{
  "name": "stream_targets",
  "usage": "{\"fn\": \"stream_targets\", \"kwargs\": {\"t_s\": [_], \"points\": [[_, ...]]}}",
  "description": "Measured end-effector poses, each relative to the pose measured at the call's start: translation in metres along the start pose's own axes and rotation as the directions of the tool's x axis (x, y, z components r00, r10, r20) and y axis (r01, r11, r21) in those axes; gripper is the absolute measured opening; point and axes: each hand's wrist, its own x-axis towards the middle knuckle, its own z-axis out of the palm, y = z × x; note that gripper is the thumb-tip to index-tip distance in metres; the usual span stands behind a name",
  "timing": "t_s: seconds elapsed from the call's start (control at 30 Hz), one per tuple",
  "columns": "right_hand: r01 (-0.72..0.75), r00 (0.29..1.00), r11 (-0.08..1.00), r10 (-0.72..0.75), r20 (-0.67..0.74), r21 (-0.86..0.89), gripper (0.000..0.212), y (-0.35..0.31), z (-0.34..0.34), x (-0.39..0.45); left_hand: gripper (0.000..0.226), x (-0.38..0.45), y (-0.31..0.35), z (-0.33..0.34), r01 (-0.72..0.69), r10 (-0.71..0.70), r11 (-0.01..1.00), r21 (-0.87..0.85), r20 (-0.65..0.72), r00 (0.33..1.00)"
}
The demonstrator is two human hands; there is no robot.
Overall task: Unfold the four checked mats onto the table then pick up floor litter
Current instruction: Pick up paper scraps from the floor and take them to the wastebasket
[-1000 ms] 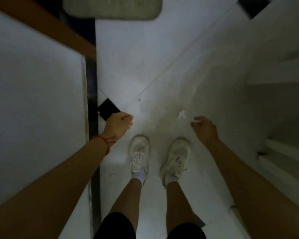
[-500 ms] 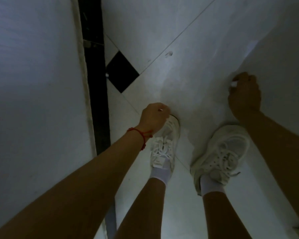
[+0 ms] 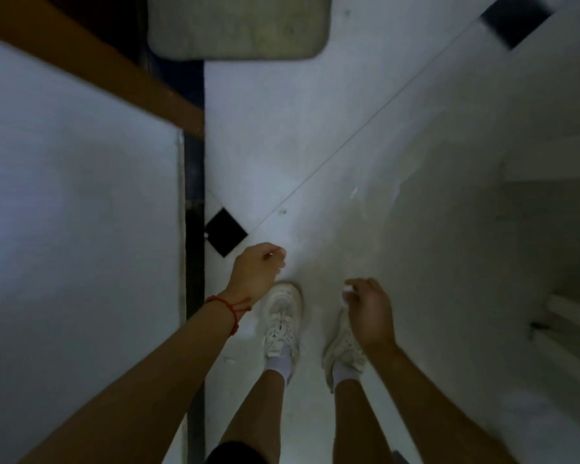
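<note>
Here, nearest first
Right hand (image 3: 369,309): fingers curled, pinching a small white scrap (image 3: 348,289) above the right shoe (image 3: 344,346)
Left hand (image 3: 258,271): loosely fisted; whether it holds anything I cannot tell
Floor (image 3: 315,145): pale tiles, a few faint white specks (image 3: 353,192) further out, likely litter left to collect
Mats: not in view, so unfolding cannot be judged
Far: grey doormat (image 3: 238,26)
</note>
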Motion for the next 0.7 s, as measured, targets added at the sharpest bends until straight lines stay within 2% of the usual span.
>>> {"fn": "stream_targets", "kwargs": {"t_s": [0.2, 0.33, 0.47, 0.53, 0.63, 0.7], "points": [[-0.173, 0.963, 0.934, 0.227, -0.144, 0.313, 0.014, -0.072, -0.082, -0.099, 0.017, -0.108, 0.068, -0.042, -0.154, 0.146, 0.981, 0.117, 0.08, 0.986], [-0.16, 0.913, 0.9, 0.292, -0.287, 0.406, 0.014, -0.105, -0.132, -0.159, 0.013, -0.173, 0.095, -0.069, -0.244, 0.222, 0.957, 0.155, 0.15, 0.963], [-0.174, 0.818, 0.838, 0.416, -0.398, 0.518, 0.014, -0.118, -0.162, -0.221, 0.026, -0.226, 0.114, -0.093, -0.301, 0.24, 0.929, 0.217, 0.267, 0.933], [-0.167, 0.754, 0.758, 0.51, -0.414, 0.63, 0.015, -0.124, -0.172, -0.26, 0.024, -0.25, 0.122, -0.106, -0.333, 0.243, 0.905, 0.265, 0.319, 0.916], [-0.115, 0.701, 0.654, 0.587, -0.405, 0.748, 0.013, -0.13, -0.184, -0.316, 0.016, -0.284, 0.139, -0.124, -0.394, 0.267, 0.869, 0.301, 0.386, 0.883], [-0.074, 0.647, 0.601, 0.636, -0.42, 0.796, 0.023, -0.125, -0.19, -0.351, 0.014, -0.304, 0.15, -0.131, -0.429, 0.287, 0.844, 0.322, 0.405, 0.868]]}}
